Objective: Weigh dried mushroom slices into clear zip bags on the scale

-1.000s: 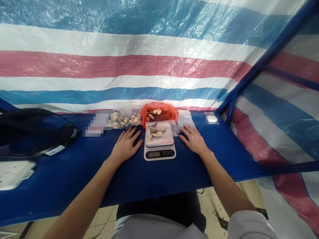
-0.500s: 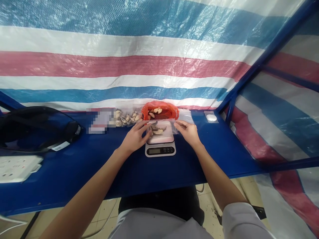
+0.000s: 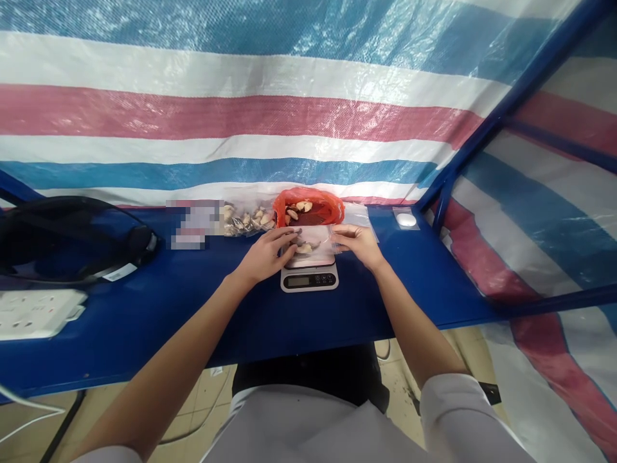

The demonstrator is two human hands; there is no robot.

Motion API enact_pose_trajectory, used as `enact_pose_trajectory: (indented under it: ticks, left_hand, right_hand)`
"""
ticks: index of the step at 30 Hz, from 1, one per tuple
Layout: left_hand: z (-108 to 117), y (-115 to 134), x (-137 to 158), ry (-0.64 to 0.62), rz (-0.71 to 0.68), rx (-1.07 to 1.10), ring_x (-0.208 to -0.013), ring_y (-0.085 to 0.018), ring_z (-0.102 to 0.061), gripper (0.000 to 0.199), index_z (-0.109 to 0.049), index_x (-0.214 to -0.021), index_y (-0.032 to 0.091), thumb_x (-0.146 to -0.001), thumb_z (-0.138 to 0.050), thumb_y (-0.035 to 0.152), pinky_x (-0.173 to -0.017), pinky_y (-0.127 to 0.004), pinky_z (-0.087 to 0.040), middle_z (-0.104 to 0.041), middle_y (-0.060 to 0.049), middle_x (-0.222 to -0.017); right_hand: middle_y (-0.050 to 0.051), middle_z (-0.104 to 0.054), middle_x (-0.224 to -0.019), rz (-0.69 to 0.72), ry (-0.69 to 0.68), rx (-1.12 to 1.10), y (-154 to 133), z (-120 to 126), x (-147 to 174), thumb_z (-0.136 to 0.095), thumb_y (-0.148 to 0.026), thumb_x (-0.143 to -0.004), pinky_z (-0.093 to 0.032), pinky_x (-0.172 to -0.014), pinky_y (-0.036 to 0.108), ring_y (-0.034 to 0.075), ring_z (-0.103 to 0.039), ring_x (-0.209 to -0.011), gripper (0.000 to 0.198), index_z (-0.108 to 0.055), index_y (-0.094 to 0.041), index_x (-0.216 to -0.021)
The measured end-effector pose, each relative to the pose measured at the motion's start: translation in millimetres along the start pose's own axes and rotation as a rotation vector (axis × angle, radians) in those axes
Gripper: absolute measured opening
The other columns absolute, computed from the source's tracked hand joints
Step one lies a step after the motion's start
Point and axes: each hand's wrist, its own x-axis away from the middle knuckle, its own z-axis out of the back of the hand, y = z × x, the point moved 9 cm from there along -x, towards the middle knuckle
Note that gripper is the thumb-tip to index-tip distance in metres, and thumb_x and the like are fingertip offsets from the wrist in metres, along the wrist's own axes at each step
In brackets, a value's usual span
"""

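A clear plastic bag point(image 3: 315, 235) with several pale and dark dried slices in it lies over the top of a white digital kitchen scale point(image 3: 309, 288). My left hand point(image 3: 264, 257) is closed on the bag's left end, thumb toward me and fingers on the far side. At the bag's right edge, my right hand point(image 3: 360, 244) pinches the plastic between thumb and fingers. Most of the scale's plate is hidden by the bag. Just behind it sits an open red plastic bag point(image 3: 332, 209) with more pale slices inside.
Left of the red bag lies another clear bag of slices point(image 3: 245, 222). A black strapped device point(image 3: 72, 238) and a white power strip point(image 3: 41, 313) occupy the table's left side. A small white object in a clear packet point(image 3: 406, 220) is at the right. Striped sheeting point(image 3: 241, 116) hangs behind.
My right fingers have shifted on the bag's right edge, and the bag's plastic lies differently over the scale. The whole view has moved slightly.
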Motion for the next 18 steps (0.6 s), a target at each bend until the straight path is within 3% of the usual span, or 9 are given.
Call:
enact_pose_trajectory:
  ticks: [7, 13, 18]
  left_hand:
    - [7.1, 12.7, -23.8, 0.058, -0.004, 0.039, -0.122, -0.027, -0.062, 0.041, -0.070, -0.120, 0.016, -0.097, -0.048, 0.042, -0.111, -0.044, -0.045, -0.069, -0.013, -0.128]
    - [4.4, 12.2, -50.5, -0.012, 0.097, 0.240, -0.122, -0.027, -0.062, 0.047, -0.068, -0.125, 0.016, -0.097, -0.043, 0.045, -0.108, -0.042, -0.046, -0.068, -0.012, -0.130]
    - [3.7, 2.6, -62.0, -0.056, 0.218, 0.456, -0.092, -0.024, -0.069, 0.040, -0.073, -0.114, 0.019, -0.089, -0.058, 0.048, -0.086, -0.034, -0.054, -0.075, -0.005, -0.094]
  right_hand:
    - [0.006, -0.078, -0.098, 0.130, -0.099, 0.134, -35.7, -8.5, 1.6, -0.086, -0.044, -0.062, -0.062, -0.069, 0.035, 0.022, -0.072, -0.083, 0.040, -0.079, -0.019, -0.092]
    - [0.002, -0.079, -0.102, 0.312, -0.167, 0.379, -70.6, -21.9, -0.1, -0.078, -0.039, -0.075, -0.060, -0.089, 0.040, 0.026, -0.073, -0.100, 0.026, -0.081, -0.024, -0.096]
    - [0.000, -0.079, -0.103, 0.432, -0.188, 0.517, -92.0, -30.5, -2.2, -0.071, -0.038, -0.084, -0.058, -0.094, 0.041, 0.026, -0.074, -0.098, 0.023, -0.081, -0.027, -0.102]
